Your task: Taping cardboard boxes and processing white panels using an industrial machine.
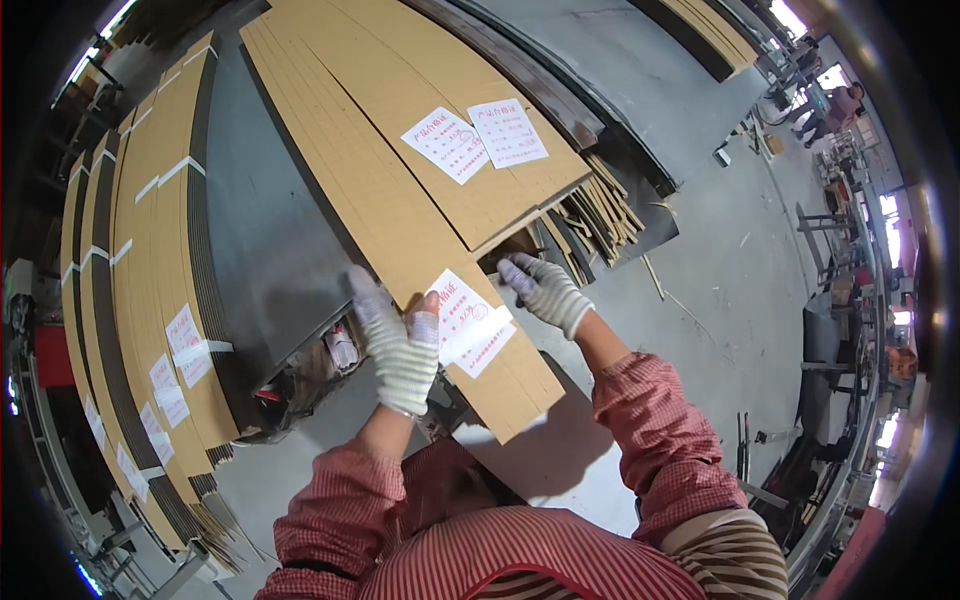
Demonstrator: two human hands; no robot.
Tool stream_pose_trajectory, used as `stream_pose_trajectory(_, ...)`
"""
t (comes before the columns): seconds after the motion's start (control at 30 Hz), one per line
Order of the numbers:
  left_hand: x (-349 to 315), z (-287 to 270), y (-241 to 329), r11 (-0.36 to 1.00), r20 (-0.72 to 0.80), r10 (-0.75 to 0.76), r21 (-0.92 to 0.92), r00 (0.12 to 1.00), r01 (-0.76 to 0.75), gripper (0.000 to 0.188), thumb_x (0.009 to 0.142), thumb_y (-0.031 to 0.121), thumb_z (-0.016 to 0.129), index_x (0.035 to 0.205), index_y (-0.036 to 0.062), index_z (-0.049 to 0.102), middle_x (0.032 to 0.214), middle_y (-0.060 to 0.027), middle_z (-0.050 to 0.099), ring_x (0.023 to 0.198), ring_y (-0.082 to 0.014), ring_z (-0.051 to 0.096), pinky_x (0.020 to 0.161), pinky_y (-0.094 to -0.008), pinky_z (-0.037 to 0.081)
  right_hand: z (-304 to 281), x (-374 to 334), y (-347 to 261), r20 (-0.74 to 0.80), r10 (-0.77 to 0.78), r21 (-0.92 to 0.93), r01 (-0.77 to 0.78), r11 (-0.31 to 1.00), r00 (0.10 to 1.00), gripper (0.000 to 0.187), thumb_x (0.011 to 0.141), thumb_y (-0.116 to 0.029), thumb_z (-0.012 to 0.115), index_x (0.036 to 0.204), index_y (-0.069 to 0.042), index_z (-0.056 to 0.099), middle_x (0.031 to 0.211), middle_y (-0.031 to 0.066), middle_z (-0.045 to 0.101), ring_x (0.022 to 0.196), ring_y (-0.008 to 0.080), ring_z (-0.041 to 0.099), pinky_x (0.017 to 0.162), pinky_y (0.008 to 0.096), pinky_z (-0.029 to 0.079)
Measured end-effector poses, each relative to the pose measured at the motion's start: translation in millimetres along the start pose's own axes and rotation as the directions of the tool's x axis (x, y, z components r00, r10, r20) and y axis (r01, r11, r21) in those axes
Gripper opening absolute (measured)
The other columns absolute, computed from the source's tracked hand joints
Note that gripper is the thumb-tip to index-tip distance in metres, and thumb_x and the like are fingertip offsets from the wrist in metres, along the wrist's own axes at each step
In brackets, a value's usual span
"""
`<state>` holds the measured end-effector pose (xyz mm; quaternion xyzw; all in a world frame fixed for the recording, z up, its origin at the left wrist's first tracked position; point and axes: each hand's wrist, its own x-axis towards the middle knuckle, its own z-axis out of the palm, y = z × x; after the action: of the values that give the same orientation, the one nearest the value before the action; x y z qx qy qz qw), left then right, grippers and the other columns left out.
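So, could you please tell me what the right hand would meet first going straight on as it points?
The right hand would probably meet the stacked cardboard strips first, though their relative depth is unclear.

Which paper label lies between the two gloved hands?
The label on the cardboard strip jutting out lowest in the picture; the other labels lie farther forward or on the cardboard stacks at left.

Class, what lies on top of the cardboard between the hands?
White paper with red print lies on the cardboard, crossed by a white strip. The strip hides part of the paper; the cardboard beneath is covered.
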<state>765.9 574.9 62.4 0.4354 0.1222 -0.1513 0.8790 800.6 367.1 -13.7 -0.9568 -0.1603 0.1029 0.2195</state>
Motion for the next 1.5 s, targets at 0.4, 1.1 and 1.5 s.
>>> stream_pose_trajectory(0.4,-60.0,4.1,43.5,0.633,0.271,0.49,0.543,0.829,-0.552,0.027,0.073,0.007,0.071,0.096,0.0054,0.056,0.084,-0.0025,0.059,0.075,-0.0133,0.056,0.069,-0.0272,0.047,-116.9,-26.8,-144.8,-0.018,-0.681,0.85,0.37,0.375,0.732,0.083,0.072,-0.037,0.075,0.136,-0.004,0.033,0.125,0.0109,0.048,0.111,0.018,0.047,0.092,0.0297,0.04)
stream_pose_trajectory(1.1,14.6,-147.0,-88.2,0.825,-0.123,-0.382,0.401,0.916,0.398,0.026,0.086,0.041,0.059,0.085,0.0153,0.055,0.06,0.0043,0.046,0.046,-0.009,0.04,0.04,-0.0228,0.036,-31.6,-1.8,-36.6,0.117,0.249,0.64,-0.265,0.722,0.961,0.065,0.081,-0.026,0.067,0.133,-0.001,0.038,0.132,0.0132,0.047,0.11,0.0157,0.048,0.092,0.0302,0.041)
stream_pose_trajectory(1.5,20.0,-5.1,-2.8,0.476,0.174,0.231,0.838,0.957,-0.268,0.022,0.074,0.017,0.068,0.088,0.0014,0.065,0.072,-0.0098,0.066,0.065,-0.0197,0.063,0.062,-0.03,0.05,-50.3,-34.6,-97.1,0.032,0.086,0.63,-0.087,0.772,0.996,0.091,0.065,-0.039,0.076,0.131,0.003,0.03,0.126,0.0251,0.04,0.116,0.0376,0.044,0.097,0.0417,0.038)
